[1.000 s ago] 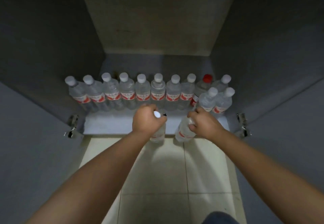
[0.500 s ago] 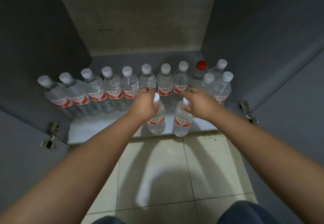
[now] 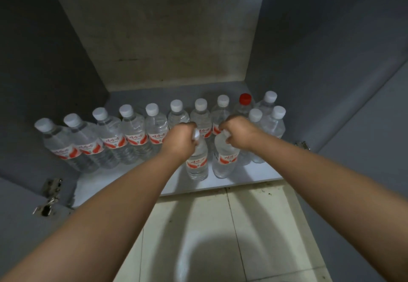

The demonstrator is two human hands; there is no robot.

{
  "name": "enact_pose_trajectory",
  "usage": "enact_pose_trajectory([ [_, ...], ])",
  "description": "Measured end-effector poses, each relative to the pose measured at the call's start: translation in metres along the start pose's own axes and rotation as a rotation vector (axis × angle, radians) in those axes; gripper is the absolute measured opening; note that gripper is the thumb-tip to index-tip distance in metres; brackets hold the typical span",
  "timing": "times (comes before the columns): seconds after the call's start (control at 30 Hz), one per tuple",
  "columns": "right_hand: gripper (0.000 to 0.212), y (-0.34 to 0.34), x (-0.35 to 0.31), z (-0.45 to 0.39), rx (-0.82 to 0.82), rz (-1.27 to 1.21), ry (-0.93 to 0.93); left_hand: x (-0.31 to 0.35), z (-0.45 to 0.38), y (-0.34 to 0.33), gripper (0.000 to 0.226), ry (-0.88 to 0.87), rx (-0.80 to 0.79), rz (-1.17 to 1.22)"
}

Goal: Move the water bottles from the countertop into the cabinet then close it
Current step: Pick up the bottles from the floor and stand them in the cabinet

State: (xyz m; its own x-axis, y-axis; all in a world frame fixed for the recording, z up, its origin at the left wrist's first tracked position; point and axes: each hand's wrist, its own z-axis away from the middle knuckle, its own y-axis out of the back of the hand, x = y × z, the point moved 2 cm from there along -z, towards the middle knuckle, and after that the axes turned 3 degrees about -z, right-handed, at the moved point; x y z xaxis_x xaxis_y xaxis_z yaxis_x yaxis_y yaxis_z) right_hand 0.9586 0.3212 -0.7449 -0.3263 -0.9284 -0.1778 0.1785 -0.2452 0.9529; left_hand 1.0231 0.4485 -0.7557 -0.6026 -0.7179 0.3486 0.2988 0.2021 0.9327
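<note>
An open cabinet point(image 3: 309, 65) was seen from above, its doors swung wide. Along the shelf point(image 3: 254, 174) at 12 o'clock, a row of bottles point(image 3: 134, 131) was stood upright, caps up; bare shelf was left toward the front edge at 7 o'clock. Two bottles stood near that edge: the left bottle point(image 3: 197, 162) was gripped at the neck by the left hand point(image 3: 180, 141), the right bottle point(image 3: 225, 158) by the right hand point(image 3: 239, 134), long axes vertical.

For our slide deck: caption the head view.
Left hand and right hand set two water bottles upright on the cabinet shelf.
</note>
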Motion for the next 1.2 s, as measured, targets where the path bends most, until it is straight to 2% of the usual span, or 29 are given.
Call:
enact_pose_trajectory([
  [0.13, 0.04, 0.003, 0.014, -0.015, 0.017, 0.037, -0.028, 0.008, -0.015, -0.001, 0.022, -0.031, -0.004, 0.025],
  [0.27, 0.039, 0.001, 0.018, -0.027, 0.014, 0.048, -0.022, 0.022, -0.028, -0.004, 0.032, -0.035, -0.031, 0.018],
  [0.47, 0.049, -0.009, 0.021, -0.032, 0.084, 0.026, -0.021, 0.023, -0.034, -0.006, 0.045, 0.014, -0.051, 0.047],
  [0.57, 0.057, -0.016, 0.021, -0.021, 0.137, 0.062, -0.01, 0.017, -0.022, -0.008, 0.056, -0.035, -0.057, -0.011],
  [0.67, 0.06, -0.012, 0.009, -0.003, 0.201, 0.122, -0.027, 0.0, 0.004, -0.003, 0.052, -0.013, -0.024, -0.209],
  [0.77, 0.06, -0.007, -0.027, 0.024, 0.245, 0.134, 0.04, -0.026, 0.056, 0.009, 0.047, 0.1, -0.096, -0.269],
  [0.9, 0.042, 0.0, -0.1, 0.078, 0.115, 0.123, 0.156, -0.048, 0.16, 0.032, 0.049, 0.354, -0.217, -0.16],
  [1.0, 0.047, 0.003, -0.162, 0.13, -0.059, 0.066, 0.271, -0.051, 0.252, 0.054, 0.053, 0.572, -0.319, -0.077],
  [1.1, 0.056, 0.007, -0.216, 0.197, -0.26, 0.11, 0.435, -0.043, 0.348, 0.077, 0.053, 0.817, -0.381, 0.014],
  [1.2, 0.052, 0.008, -0.256, 0.269, -0.462, 0.147, 0.612, -0.014, 0.448, 0.096, 0.052, 1.057, -0.416, 0.137],
])
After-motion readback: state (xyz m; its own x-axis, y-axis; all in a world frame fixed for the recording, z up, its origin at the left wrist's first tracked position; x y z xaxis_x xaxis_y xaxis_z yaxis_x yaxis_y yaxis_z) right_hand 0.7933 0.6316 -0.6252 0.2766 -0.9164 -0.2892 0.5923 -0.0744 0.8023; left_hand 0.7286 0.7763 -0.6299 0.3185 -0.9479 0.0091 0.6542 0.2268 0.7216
